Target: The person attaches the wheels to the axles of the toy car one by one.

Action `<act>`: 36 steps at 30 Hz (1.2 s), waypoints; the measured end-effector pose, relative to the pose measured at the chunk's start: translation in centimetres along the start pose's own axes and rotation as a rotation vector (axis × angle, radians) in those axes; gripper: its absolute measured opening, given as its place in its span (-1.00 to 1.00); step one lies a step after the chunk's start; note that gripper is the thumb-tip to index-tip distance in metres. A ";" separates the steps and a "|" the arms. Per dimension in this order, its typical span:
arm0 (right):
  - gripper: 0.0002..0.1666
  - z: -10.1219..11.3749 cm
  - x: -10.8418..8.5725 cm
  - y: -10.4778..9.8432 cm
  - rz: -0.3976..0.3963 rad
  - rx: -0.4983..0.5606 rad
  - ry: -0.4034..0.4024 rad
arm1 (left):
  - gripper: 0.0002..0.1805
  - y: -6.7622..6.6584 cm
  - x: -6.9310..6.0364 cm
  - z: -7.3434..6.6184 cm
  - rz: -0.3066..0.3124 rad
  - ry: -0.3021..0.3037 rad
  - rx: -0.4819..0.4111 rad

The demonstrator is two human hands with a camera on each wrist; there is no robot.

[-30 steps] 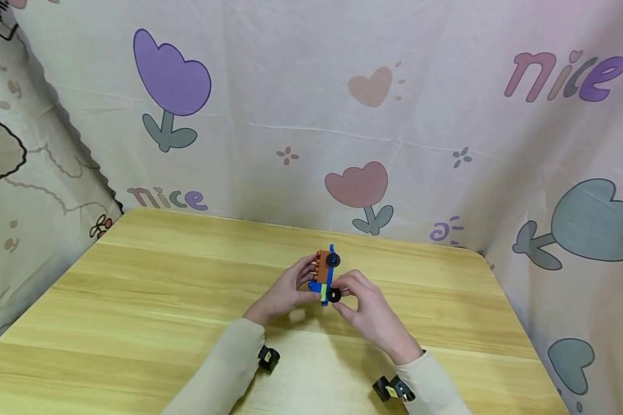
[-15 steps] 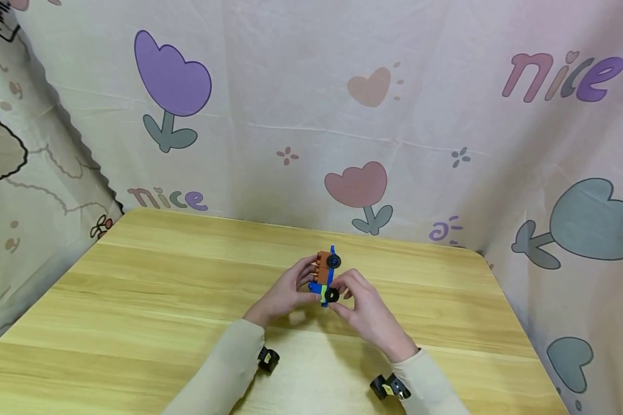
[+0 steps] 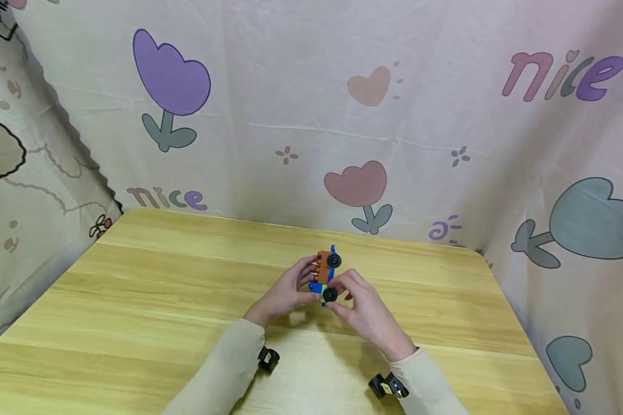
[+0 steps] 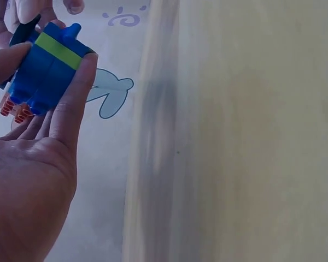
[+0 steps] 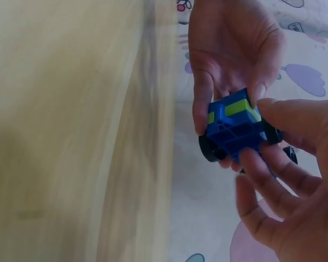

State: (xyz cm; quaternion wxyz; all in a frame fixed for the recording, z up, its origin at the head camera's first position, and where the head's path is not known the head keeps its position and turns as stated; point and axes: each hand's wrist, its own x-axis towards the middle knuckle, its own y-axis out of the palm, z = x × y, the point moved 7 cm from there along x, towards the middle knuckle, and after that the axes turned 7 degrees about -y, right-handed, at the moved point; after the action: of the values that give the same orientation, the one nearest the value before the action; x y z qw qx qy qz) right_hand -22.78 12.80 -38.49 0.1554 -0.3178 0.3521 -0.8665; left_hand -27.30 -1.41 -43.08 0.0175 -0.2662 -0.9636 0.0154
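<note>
Above the table, a toy car (image 3: 323,266) built of blocks is held on end in the head view. It has orange blocks, a blue base and cab, and a lime green band (image 5: 236,108). My left hand (image 3: 284,293) grips it from the left, thumb and fingers on either side of the cab (image 4: 41,73). With thumb and forefinger, my right hand (image 3: 367,306) pinches a black wheel (image 3: 330,294) against the near end. Another black wheel (image 3: 334,261) sits at the far end. In the right wrist view the blue underside (image 5: 232,136) shows; my fingers partly hide the pinched wheel.
The wooden table (image 3: 150,276) stretches out below and around both hands. Behind it hangs a printed cloth (image 3: 270,86), which also runs along the left and right sides. A small black camera is strapped to each wrist.
My right hand has shifted slightly left, bringing the pinched wheel further over the car's side, with its face turned more toward the head camera. My left hand and the car have hardly moved.
</note>
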 end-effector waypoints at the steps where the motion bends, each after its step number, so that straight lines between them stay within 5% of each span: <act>1: -0.61 -0.1 0.0 0.0 0.002 0.006 0.004 | -0.09 0.0 0.0 0.0 0.007 0.006 -0.007; 17: -0.72 -0.3 -0.2 0.0 0.039 0.102 0.030 | -0.08 0.0 0.0 -0.3 0.009 -0.021 -0.025; 31: -0.79 -1.9 -0.5 0.4 0.011 0.285 0.264 | -0.05 -0.1 0.1 -0.5 -0.021 -0.014 -0.025; 36: -0.79 0.2 -0.1 -0.4 0.053 0.324 0.296 | -0.05 0.0 0.0 -0.5 -0.017 -0.015 -0.021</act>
State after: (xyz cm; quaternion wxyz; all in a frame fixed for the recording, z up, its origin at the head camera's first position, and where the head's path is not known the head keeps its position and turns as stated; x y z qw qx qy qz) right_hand -22.61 13.07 -38.14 0.1738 -0.1486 0.2357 -0.9445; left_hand -27.30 -1.37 -42.58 0.0074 -0.2581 -0.9661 0.0073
